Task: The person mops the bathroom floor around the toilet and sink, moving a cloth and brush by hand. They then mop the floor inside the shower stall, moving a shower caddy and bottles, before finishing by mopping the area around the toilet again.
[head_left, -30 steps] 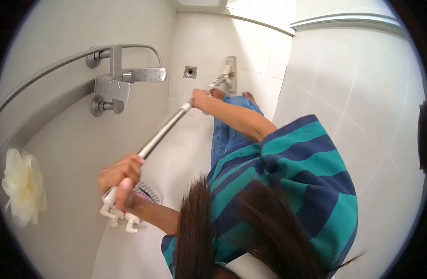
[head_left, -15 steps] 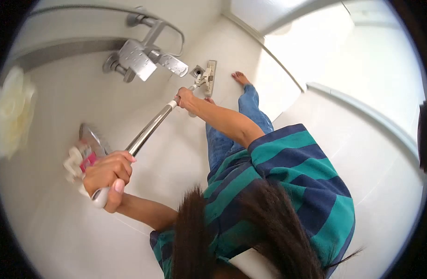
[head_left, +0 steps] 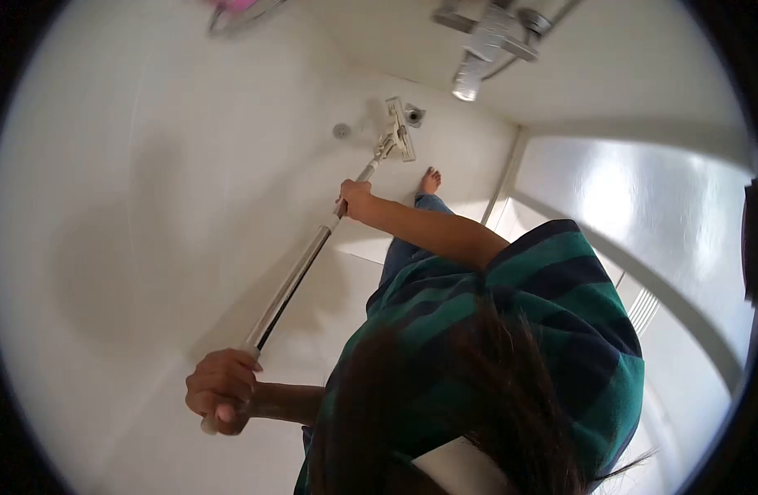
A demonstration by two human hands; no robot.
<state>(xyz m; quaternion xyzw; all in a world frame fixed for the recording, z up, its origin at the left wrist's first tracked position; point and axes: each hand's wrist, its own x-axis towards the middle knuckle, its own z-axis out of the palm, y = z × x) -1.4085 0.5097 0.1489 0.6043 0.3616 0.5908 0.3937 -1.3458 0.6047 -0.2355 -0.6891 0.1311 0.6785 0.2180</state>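
A flat mop with a silver and white pole (head_left: 291, 285) runs diagonally across the view. My left hand (head_left: 222, 392) is wrapped around the grip at the pole's upper end. Farther down, my right hand (head_left: 356, 200) closes around the thinner white section. The pale rectangular mop head (head_left: 400, 130) is low by the floor, just left of the square drain (head_left: 414, 115). My bare foot (head_left: 429, 180) stands below and to the right of the drain.
A chrome shower mixer (head_left: 482, 51) juts from the wall at the top. A round fitting (head_left: 342, 130) lies left of the mop head. To the right is a framed translucent panel (head_left: 618, 186). Something pink (head_left: 237, 7) shows at the top edge.
The view has turned, so the mixer now sits farther right. The mop head has gone from the right side of the drain to its left. Both hands keep their hold.
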